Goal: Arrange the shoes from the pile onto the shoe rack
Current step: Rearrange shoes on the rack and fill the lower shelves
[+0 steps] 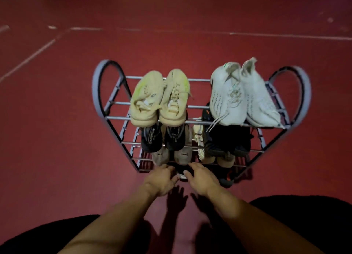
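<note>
Two hands reach toward the bottom tier of the grey metal shoe rack [112, 103] at the centre of the frame. My left hand [162, 179] and right hand [202, 177] sit side by side just below the rack's lowest front bar, on either side of a dark shoe [180, 171] there. The fingers [168, 169] of both hands look loosely extended over it, though I cannot tell whether they actually grip it (the low light and blur hide the fingertips).

On the top tier, a pair of cream sneakers with yellow-green accents [160, 99] lies left of centre, and a pair of white knit sneakers [243, 95] lies at the right, laces trailing over the front bar. Beneath the cream pair I see a pair of black shoes with white lettering [162, 139], and under those a pair of beige shoes [171, 155]. On the right side of the lower tiers sit dark shoes [230, 141] and a cream shoe [200, 141] standing on edge.

The rack stands on a red floor [57, 120] with faint white lines toward the upper left of the frame.
</note>
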`<state>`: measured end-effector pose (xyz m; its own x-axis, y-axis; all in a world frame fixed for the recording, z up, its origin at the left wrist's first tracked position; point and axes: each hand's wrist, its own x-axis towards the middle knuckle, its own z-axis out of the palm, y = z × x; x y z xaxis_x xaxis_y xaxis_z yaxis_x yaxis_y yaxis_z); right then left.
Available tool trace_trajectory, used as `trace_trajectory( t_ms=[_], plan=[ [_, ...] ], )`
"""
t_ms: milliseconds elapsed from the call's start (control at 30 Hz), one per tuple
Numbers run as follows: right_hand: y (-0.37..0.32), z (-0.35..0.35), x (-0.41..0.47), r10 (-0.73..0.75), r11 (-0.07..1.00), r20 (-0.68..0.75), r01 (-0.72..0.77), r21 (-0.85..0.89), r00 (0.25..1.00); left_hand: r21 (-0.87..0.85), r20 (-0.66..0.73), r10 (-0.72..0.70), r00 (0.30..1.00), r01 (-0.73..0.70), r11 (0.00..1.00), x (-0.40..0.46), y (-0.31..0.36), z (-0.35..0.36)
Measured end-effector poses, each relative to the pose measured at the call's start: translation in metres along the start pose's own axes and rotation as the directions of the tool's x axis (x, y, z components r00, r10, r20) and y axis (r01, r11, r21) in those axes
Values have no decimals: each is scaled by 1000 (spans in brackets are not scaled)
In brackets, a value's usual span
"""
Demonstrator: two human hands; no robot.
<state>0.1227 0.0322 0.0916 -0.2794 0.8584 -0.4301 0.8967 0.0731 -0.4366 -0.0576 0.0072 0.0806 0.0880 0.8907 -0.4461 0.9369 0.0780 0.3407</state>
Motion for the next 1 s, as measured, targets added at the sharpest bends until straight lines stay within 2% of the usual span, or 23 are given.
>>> trace_trajectory(
  t_ms=[267, 567, 833, 1000],
  plan=[
    [-53, -91, -78, -170, 985, -220, 166, -36, 961, 60, -209, 100, 973, -89, 994, -83, 44, -99],
    [-105, -195, -170, -277, 959, -410, 222, -176, 869, 117, -511, 189, 839, -150, 982, -168, 94, -196],
    [-129, -267, -225, -336, 936, -484, 230, -267, 808, 171, -628, 240, 740, -169, 971, -218, 123, -265],
    [-140, -300, -240, -374, 919, -515, 234, -317, 772, 193, -665, 243, 707, -152, 969, -231, 139, -293]
  ],
)
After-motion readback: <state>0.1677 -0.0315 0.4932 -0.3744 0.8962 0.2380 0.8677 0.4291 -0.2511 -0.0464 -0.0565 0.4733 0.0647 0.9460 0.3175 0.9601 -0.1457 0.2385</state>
